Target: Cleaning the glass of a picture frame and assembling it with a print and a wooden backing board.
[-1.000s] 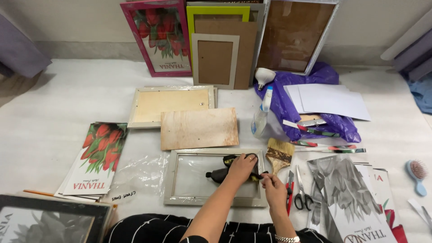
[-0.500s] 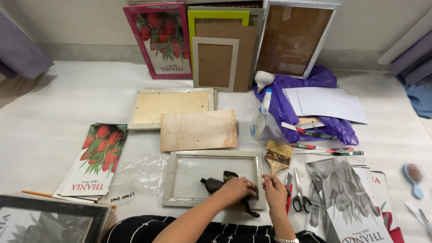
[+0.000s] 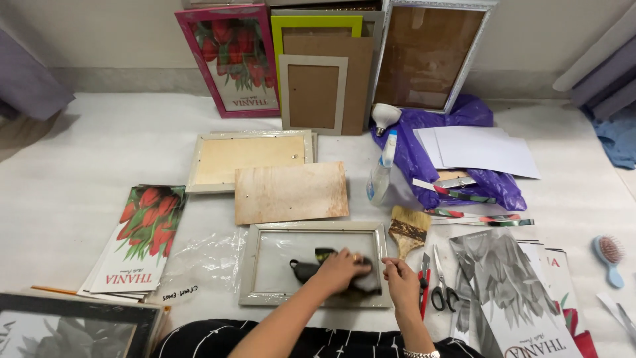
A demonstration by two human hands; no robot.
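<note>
A pale grey picture frame (image 3: 246,265) with a glass pane lies flat in front of me. My left hand (image 3: 341,268) presses a dark cloth (image 3: 303,270) onto the glass near the pane's right side. My right hand (image 3: 401,278) pinches the frame's right edge, fingers closed on it. A worn flat paintbrush (image 3: 407,231) lies just beyond the right hand. Red-handled pliers (image 3: 424,286) and black scissors (image 3: 442,286) lie beside it on the right.
A brownish backing board (image 3: 290,192) and another frame lying face down (image 3: 248,159) sit behind. A spray bottle (image 3: 381,172) stands by a purple bag (image 3: 424,156). Tulip prints (image 3: 142,235) lie left, and several frames (image 3: 318,73) lean on the wall.
My left hand and the cloth moved from the pane's upper right down toward its lower right. The right hand stayed at the frame's right edge.
</note>
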